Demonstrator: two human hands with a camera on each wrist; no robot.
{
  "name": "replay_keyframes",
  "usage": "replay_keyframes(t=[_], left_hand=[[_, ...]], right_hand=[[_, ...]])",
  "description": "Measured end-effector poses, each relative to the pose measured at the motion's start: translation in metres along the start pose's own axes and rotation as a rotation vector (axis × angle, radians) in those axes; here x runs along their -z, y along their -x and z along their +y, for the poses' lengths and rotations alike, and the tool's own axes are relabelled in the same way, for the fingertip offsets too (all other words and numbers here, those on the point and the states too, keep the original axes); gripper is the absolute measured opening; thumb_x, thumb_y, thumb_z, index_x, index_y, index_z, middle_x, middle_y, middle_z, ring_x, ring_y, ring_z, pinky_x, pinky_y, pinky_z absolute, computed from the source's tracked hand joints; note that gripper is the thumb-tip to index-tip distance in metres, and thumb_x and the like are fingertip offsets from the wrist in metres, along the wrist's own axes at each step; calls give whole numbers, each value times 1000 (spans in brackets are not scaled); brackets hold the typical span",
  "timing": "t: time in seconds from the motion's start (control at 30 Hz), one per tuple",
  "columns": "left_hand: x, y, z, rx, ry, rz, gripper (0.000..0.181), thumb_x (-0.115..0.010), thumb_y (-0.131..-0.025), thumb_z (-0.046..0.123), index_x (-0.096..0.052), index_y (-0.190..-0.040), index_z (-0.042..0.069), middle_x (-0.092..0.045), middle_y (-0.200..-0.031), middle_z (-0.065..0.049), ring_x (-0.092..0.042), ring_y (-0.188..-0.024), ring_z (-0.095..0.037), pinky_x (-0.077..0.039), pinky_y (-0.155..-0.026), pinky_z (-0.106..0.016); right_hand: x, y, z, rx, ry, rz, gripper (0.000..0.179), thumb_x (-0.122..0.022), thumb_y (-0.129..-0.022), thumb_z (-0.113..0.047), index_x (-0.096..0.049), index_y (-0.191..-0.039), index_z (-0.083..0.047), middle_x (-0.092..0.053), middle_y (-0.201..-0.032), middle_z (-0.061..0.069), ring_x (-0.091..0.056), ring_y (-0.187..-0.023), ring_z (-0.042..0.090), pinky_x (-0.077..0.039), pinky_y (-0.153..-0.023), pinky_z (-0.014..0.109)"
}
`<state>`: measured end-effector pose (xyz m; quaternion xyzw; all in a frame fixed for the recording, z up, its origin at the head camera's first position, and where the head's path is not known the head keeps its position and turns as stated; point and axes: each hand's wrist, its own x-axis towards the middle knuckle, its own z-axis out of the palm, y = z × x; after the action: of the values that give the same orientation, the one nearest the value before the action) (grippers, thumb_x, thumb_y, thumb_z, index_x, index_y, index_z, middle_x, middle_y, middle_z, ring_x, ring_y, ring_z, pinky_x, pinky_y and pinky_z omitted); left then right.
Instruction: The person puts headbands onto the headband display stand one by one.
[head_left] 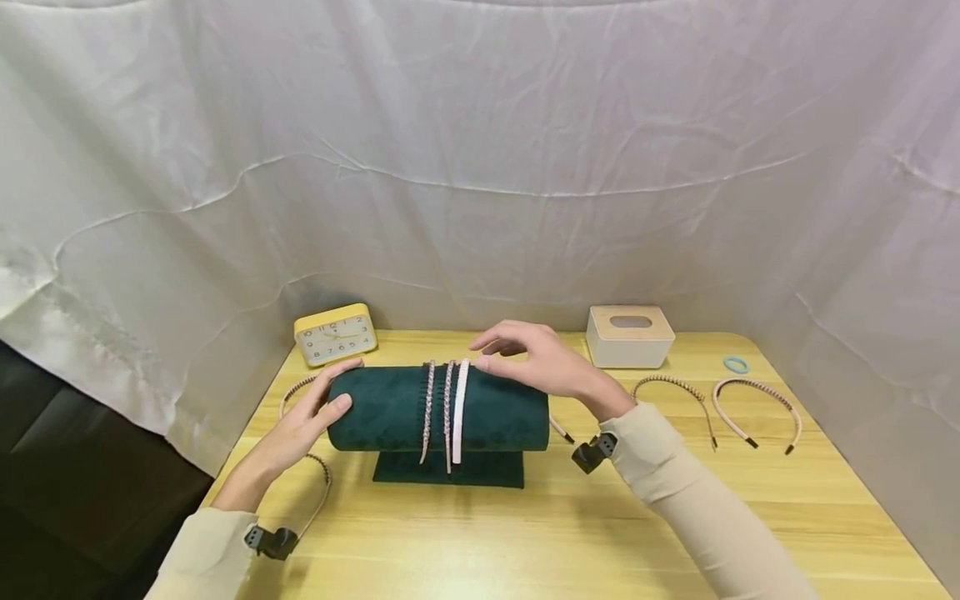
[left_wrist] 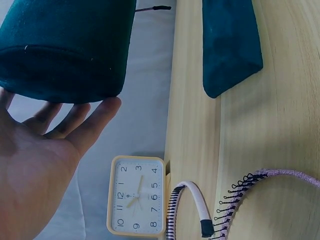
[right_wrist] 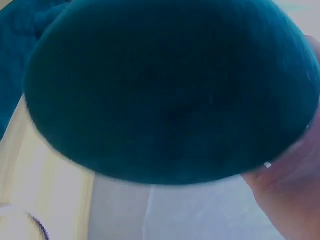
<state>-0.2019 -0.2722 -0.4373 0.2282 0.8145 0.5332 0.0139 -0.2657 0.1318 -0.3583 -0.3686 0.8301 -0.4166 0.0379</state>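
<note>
A dark green velvet headband stand (head_left: 382, 408), a thick horizontal roll on a flat base, stands at the middle of the table. Two braided pinkish headbands, one on the left (head_left: 428, 408) and one beside it (head_left: 447, 408), and a white headband (head_left: 461, 408) hang over the roll. My left hand (head_left: 300, 425) grips the roll's left end, thumb on the front and fingers at the upper back. Over the right part of the roll is my right hand (head_left: 543, 358), its thumb tip beside the white headband's top and its fingers loosely bent, apart from the thumb.
A yellow alarm clock (head_left: 335, 335) stands at the back left, a tissue box (head_left: 630, 337) at the back right. Headbands lie on the right side, one dark-wrapped (head_left: 678, 382) and one pink (head_left: 765, 386), near a blue ring (head_left: 737, 364). More headbands (left_wrist: 200, 200) lie on the left.
</note>
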Motion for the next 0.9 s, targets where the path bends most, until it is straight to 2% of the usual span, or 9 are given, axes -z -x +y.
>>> replay_keyframes(t=[0.23,0.37,0.47,0.6,0.67,0.83,0.9], left_hand=[[-2,-1,1,1,-2,-8,56,-45,-118,17,-29,-172,13,-30,-175,-18,-40,-145,9,-36,-111,-9],[-2,-1,1,6,4,-14,56,-45,-118,17,-30,-172,20,-28,-176,-18,-39,-146,9,-37,-111,-9],[-1,-1,1,15,0,-13,55,-45,-118,18,-30,-172,22,-27,-177,-16,-37,-147,9,-36,-111,-9],[0,-1,0,20,-7,-11,56,-45,-118,19,-29,-172,18,-27,-177,-18,-37,-146,9,-36,-111,-9],[0,-1,0,23,-1,-13,56,-45,-118,19,-29,-172,18,-27,-176,-19,-39,-145,9,-37,-111,-9],[1,0,0,20,15,-23,56,-45,-119,18,-29,-172,20,-26,-176,-24,-41,-144,9,-39,-110,-10],[1,0,0,19,20,-23,56,-45,-119,18,-29,-172,19,-26,-176,-24,-41,-144,9,-39,-110,-10]], right_hand=[[25,27,23,-30,14,94,26,-68,-110,-30,-76,-133,-21,-74,-132,-1,-69,-123,19,-55,-111,52],[40,47,40,-72,36,147,26,-65,-112,-32,-76,-133,-22,-73,-135,1,-69,-122,20,-57,-105,50],[48,60,52,-106,52,178,25,-64,-112,-32,-76,-133,-22,-73,-136,2,-69,-121,21,-58,-102,42],[53,76,73,-138,73,199,27,-62,-113,-29,-75,-134,-18,-73,-136,8,-69,-122,26,-58,-99,34],[53,83,85,-155,83,202,29,-61,-114,-27,-75,-136,-14,-72,-137,11,-69,-124,29,-59,-101,38],[52,99,115,-225,99,208,35,-60,-114,-30,-73,-140,-10,-69,-145,17,-65,-133,40,-56,-106,60],[51,104,127,-251,107,217,36,-60,-114,-31,-73,-140,-9,-68,-146,19,-63,-135,43,-54,-107,64]])
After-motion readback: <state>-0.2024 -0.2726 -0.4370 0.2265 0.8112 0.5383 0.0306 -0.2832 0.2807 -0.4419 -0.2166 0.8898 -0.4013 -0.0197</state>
